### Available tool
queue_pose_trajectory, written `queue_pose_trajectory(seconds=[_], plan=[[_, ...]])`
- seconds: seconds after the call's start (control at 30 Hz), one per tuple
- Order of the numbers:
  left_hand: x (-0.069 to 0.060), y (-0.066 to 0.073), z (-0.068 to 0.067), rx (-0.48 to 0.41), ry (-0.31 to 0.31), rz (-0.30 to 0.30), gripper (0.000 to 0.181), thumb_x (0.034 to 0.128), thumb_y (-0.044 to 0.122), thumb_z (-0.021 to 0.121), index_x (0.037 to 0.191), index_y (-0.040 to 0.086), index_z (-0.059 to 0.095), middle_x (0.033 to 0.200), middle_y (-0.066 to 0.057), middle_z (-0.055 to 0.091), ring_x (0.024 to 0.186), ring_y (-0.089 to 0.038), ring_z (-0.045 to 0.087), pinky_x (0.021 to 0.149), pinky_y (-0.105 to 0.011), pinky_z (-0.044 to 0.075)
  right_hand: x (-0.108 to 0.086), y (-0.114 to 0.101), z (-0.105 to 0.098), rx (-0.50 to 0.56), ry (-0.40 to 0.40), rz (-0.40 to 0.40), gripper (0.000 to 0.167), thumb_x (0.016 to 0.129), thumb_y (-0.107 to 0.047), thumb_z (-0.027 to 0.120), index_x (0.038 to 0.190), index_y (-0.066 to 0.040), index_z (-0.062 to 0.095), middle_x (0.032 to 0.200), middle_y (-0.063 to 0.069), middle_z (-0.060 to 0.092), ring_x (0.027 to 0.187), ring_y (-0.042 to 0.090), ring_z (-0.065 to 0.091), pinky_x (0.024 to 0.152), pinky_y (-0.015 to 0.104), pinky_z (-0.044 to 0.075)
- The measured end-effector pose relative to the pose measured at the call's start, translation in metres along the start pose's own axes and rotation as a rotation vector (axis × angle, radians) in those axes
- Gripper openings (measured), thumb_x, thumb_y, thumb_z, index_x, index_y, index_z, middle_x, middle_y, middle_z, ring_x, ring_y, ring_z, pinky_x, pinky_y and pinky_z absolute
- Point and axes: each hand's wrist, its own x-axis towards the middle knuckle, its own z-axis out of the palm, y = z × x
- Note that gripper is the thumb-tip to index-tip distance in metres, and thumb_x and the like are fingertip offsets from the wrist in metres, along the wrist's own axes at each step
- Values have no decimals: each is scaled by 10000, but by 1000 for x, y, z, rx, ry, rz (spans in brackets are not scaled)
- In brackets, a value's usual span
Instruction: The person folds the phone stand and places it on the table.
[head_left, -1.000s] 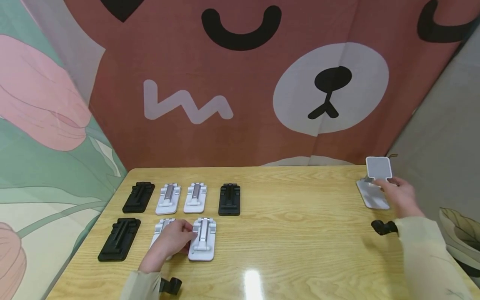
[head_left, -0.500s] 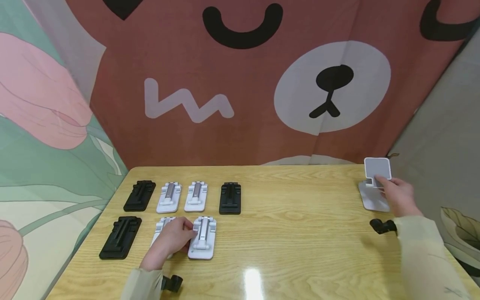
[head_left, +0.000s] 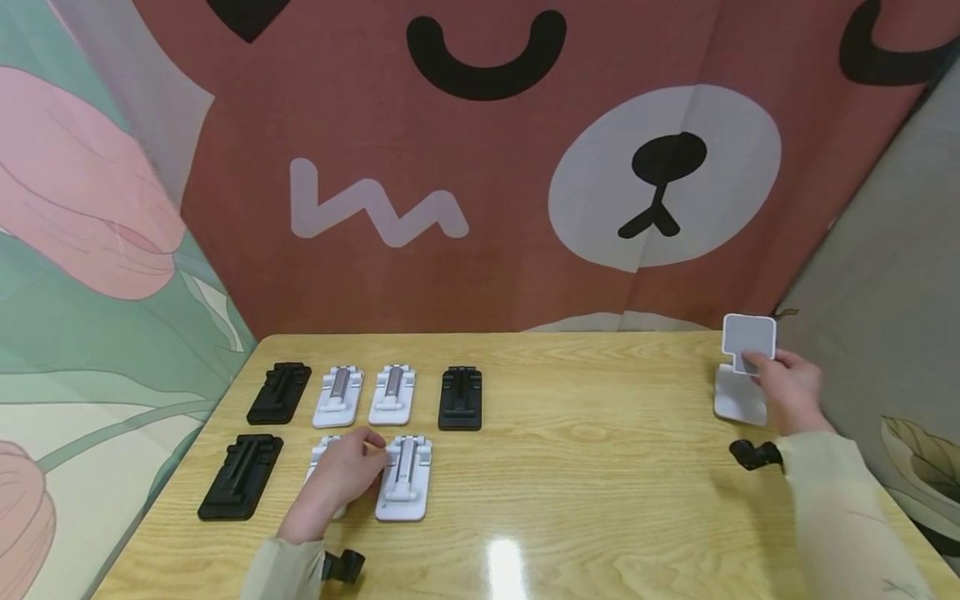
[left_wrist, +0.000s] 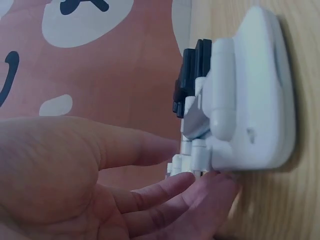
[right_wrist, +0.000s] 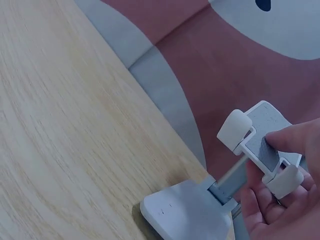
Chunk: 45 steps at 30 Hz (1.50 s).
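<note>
At the table's right end, my right hand point(head_left: 797, 392) pinches the raised upper plate of an unfolded white phone stand point(head_left: 738, 398). In the right wrist view the thumb presses on the plate's grey pad, with fingers behind it; the base point(right_wrist: 185, 212) sits on the wood. My left hand point(head_left: 347, 468) is at the left edge of a folded white phone stand point(head_left: 406, 487) lying flat. The left wrist view shows its fingertips touching that stand's hinge end, thumb apart from the fingers. Beneath this hand another white phone stand point(head_left: 318, 455) is mostly hidden.
Black phone stands point(head_left: 460, 400) and white phone stands point(head_left: 337, 398) lie folded in two rows on the left of the wooden table point(head_left: 585, 467). A bear-print cloth point(head_left: 480, 283) hangs behind the far edge. Grey fabric point(head_left: 885, 275) borders the right side.
My right hand has shifted slightly left, and the unfolded phone stand's plate has swung forward and downward. The left hand's fingers have loosened at the folded white phone stand, which stays put.
</note>
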Motion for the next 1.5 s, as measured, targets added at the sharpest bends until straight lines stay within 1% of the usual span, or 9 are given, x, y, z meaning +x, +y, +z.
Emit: queue_pose_trajectory(seconds=[0.1,0.17,0.3,0.43,0.73,0.83,1.07,1.37,1.5], plan=[[-1,1,-1,24,35,27,283,986,186,595,1185,-13,620,869,-62,617,732,-203,563,625,-340,461,-2,-2,3,-49,0,-8,626,988,-275,657,1485,33,434,1414,139,428,1140,168,497,1026,288,452],[-1,2,-1,19,56,44,308,1003,221,579,1201,-13,617,849,-60,609,709,-204,552,601,-337,447,-2,-4,4,-77,8,-7,616,991,-297,647,1479,19,442,1448,145,411,1135,174,497,1056,338,430],[-2,5,-3,-31,96,59,356,1025,295,588,1223,-1,611,790,-64,605,628,-203,535,533,-331,420,-3,-6,5,-144,22,-23,617,989,-341,640,1462,11,460,1388,131,461,1059,163,498,962,321,433],[-2,10,-6,-94,131,78,361,1025,320,606,1219,16,612,819,-76,628,665,-210,600,538,-331,439,-6,-9,8,-179,19,-43,658,985,-357,641,1486,19,438,1323,98,497,1016,150,499,926,314,417],[-1,22,-11,-182,164,129,336,1038,312,601,1220,30,625,928,-104,668,778,-233,679,625,-327,509,-14,-17,14,-165,0,-65,637,988,-362,632,1464,17,441,1383,118,469,1200,255,450,1070,417,355],[0,26,-11,-215,182,163,330,1037,305,604,1224,34,629,940,-121,680,783,-238,690,646,-321,519,-17,-21,15,-150,-2,-76,567,993,-370,626,1407,-7,493,1265,61,518,1125,214,485,1068,415,351],[2,35,-8,-308,196,190,321,1031,291,620,1236,45,631,965,-149,701,820,-301,696,668,-302,535,-26,-28,25,-101,-12,-132,234,978,-327,655,1053,-118,580,920,-127,548,857,58,512,900,287,366],[3,41,-6,-361,201,220,290,1036,274,617,1214,47,632,969,-169,691,841,-286,696,714,-323,572,-37,-38,34,-55,-71,-170,225,985,-332,663,1061,-140,572,923,-146,567,868,42,539,910,302,353],[3,43,-3,-376,183,229,293,1040,280,608,1227,55,624,978,-121,691,908,-306,699,764,-350,586,-43,-42,39,-70,-107,-174,261,992,-379,650,1083,-148,568,991,-115,567,917,57,535,957,341,346]])
